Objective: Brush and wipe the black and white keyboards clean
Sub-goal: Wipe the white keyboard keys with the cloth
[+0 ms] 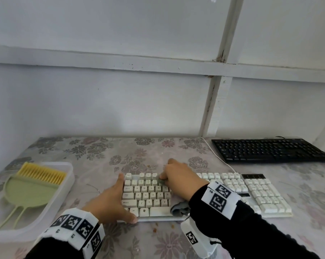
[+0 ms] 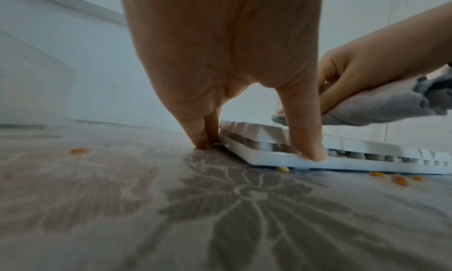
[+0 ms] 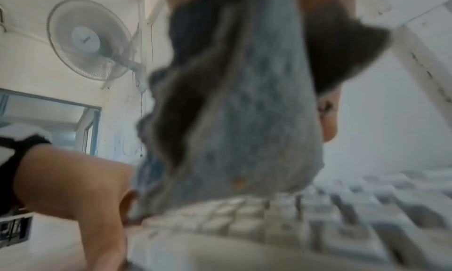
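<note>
The white keyboard (image 1: 255,195) lies across the table's near middle. My right hand (image 1: 178,176) grips a grey cloth (image 1: 179,209) and presses it on the upper rows of keys; the cloth (image 2: 376,105) bunches under the palm in the left wrist view and fills the right wrist view as a blurred cloth (image 3: 239,105). My left hand (image 1: 113,199) braces the keyboard's left end, fingers straight along its side and thumb (image 2: 305,132) on the front edge of the keyboard (image 2: 367,159). The black keyboard (image 1: 270,150) sits at the far right, untouched.
A clear plastic tray (image 1: 64,187) at the left holds a green dustpan (image 1: 25,191) and a yellow-bristled brush (image 1: 42,173). Orange crumbs (image 2: 398,178) lie on the flowered tablecloth (image 1: 120,154) by the keyboard's front edge. A white wall rises right behind the table.
</note>
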